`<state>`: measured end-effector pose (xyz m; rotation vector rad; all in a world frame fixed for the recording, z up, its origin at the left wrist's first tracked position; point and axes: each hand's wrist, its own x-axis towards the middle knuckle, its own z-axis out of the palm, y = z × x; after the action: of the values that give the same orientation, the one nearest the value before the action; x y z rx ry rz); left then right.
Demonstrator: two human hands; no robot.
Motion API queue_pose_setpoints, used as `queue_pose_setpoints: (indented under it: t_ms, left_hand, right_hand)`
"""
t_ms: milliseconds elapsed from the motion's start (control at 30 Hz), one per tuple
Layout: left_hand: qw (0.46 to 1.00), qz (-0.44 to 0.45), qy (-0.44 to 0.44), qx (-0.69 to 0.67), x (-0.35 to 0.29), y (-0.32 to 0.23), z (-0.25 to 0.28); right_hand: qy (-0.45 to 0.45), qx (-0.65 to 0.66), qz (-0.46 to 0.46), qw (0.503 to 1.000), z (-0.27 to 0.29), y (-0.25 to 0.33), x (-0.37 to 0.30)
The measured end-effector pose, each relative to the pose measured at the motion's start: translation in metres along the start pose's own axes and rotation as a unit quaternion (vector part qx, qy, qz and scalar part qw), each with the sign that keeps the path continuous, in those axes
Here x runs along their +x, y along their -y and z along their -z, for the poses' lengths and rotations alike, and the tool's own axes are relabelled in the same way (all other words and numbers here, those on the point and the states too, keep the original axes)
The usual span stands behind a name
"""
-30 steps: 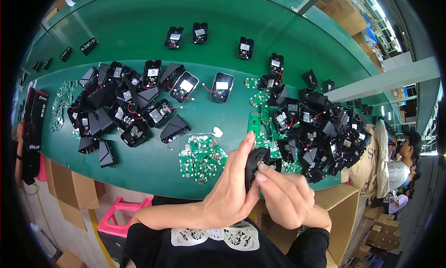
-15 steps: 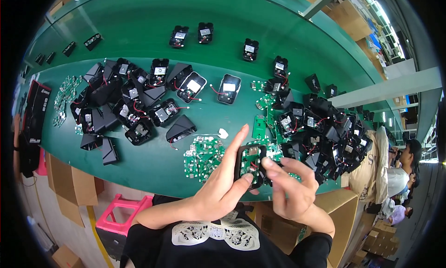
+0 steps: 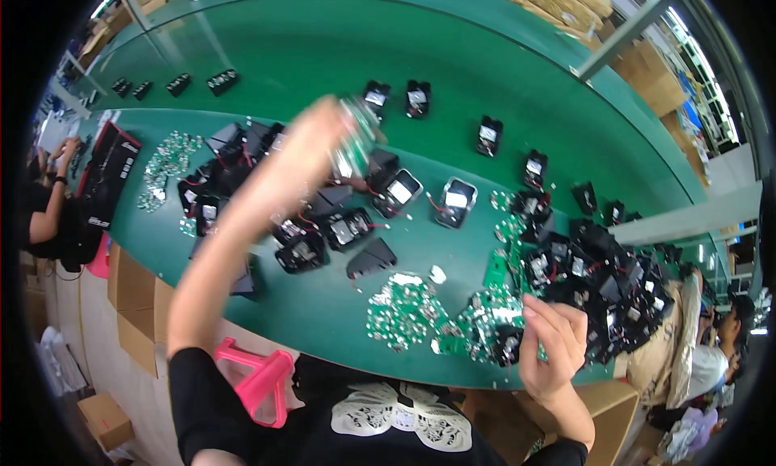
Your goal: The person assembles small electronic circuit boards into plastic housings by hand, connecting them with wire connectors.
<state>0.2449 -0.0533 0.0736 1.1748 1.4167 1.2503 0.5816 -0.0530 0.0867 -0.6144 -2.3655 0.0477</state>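
Observation:
My left hand (image 3: 317,133), smeared by motion, is stretched far forward over the bench. It grips a black plastic housing with a green circuit board (image 3: 356,147) inside, also blurred. Over the right part of the bench is my right hand (image 3: 554,337), its thumb and forefinger pinched together and the other fingers curled. Whatever is between those fingertips is hidden or too small to make out. Close to the right hand lies a heap of small green circuit boards (image 3: 483,314), and another pile of boards (image 3: 404,311) spreads nearer the middle.
Black housings with red wires crowd the right (image 3: 602,292) and left (image 3: 299,252) of the green bench (image 3: 307,328). Several housings (image 3: 488,136) stand along the green strip beyond. A pink stool (image 3: 271,385) and a cardboard box (image 3: 133,304) are below left. Another person's arm (image 3: 52,199) shows far left.
My left hand has carried the housing from in front of me forward and to the left. My right hand has parted from it and moved right. The whole view has shifted.

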Motion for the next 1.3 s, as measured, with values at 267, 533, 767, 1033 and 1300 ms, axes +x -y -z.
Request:
queue_pose_setpoints:
  t_ms: [267,533,767,1033,1300]
  left_hand:
    - [0.793,0.048,-0.147,0.590,0.070,0.148,0.291]
    - [0.738,-0.280,-0.050,0.612,0.106,0.049,0.141]
    - [0.709,-0.228,0.225,0.628,0.136,0.052,0.069]
    - [0.730,-0.171,0.121,0.651,0.131,0.073,0.108]
    - [0.999,0.038,0.006,-0.002,0.038,0.008,0.028]
  right_hand:
    - [0.061,-0.013,-0.048,0.997,-0.027,-0.002,0.004]
    - [0.144,0.025,-0.270,0.952,-0.038,-0.047,0.004]
    - [0.234,-0.039,-0.189,0.953,-0.047,-0.048,-0.010]
    - [0.273,-0.086,-0.239,0.928,-0.065,-0.042,-0.013]
    - [0.204,0.357,-0.533,0.740,-0.026,-0.045,0.001]
